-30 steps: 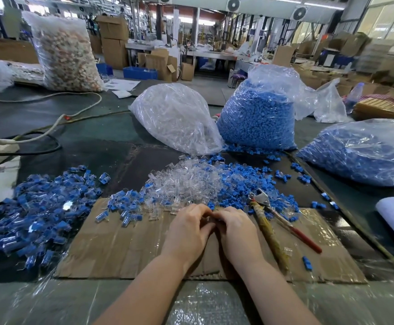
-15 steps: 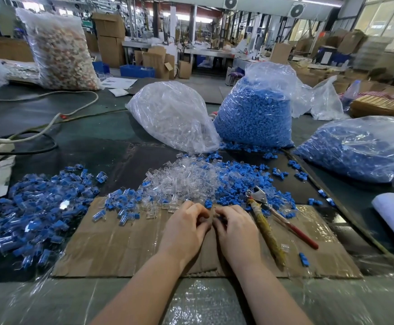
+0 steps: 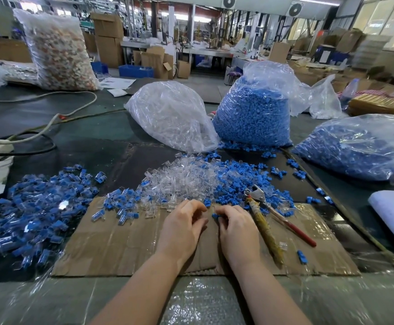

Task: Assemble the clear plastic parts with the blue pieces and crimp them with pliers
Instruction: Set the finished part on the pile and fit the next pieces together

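Blue piece (image 3: 215, 216) pinched, right hand (image 3: 237, 231), cardboard (image 3: 121, 249)

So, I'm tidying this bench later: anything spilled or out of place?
Mostly sorted piles, but loose blue pieces have spilled around the foot of the upright blue bag, and strays lie right of the pliers: one blue piece and one clear part alone on the cardboard.
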Motion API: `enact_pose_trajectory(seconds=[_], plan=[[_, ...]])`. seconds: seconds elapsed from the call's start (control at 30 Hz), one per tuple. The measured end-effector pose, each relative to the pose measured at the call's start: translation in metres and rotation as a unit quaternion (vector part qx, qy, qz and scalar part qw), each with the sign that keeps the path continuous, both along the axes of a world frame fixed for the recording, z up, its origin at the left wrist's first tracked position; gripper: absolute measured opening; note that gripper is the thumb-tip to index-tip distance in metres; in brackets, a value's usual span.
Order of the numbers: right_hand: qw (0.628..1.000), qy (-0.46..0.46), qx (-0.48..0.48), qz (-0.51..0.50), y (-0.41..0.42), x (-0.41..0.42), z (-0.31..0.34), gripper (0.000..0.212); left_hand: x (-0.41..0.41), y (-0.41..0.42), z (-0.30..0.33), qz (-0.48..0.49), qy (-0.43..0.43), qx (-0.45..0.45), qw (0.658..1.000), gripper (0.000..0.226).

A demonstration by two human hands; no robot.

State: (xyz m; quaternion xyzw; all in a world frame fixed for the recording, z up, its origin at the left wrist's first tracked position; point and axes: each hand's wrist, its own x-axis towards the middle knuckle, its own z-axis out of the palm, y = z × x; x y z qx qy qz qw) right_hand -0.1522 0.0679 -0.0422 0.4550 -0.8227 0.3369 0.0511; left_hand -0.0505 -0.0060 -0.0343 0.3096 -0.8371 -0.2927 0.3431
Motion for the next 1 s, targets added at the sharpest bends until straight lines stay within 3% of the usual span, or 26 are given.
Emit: enact_pose_trajectory(seconds=[0.2,0.33,0.47,0.6,1.0], plan=[[1.0,0.009,-0.003,-0.003,0.0008,0.0008,-0.0005,0.017,0.0022,-0.0007,-0.0003,0.015,0.014,0.013,1.0,0.011],[1.0,-0.014,-0.017,-0.01,0.0016,-0.0009,0.0003,0.012,0.0029,-0.0022,-0.0018,0.029,0.027,0.046,0.998,0.026],[0.999,-0.031,-0.034,0.011,0.0022,-0.0005,0.0009,0.007,0.0046,-0.0021,-0.0005,0.042,0.044,0.075,0.995,0.018],[0.998,-0.025,-0.025,0.057,0.0014,0.0014,0.0012,0.007,0.0044,-0.0037,-0.0003,0.048,0.059,0.109,0.991,0.032],[0.995,-0.01,-0.052,0.084,0.0039,0.0036,0.0013,0.012,0.004,-0.0045,-0.0018,0.029,0.066,0.14,0.987,0.023]])
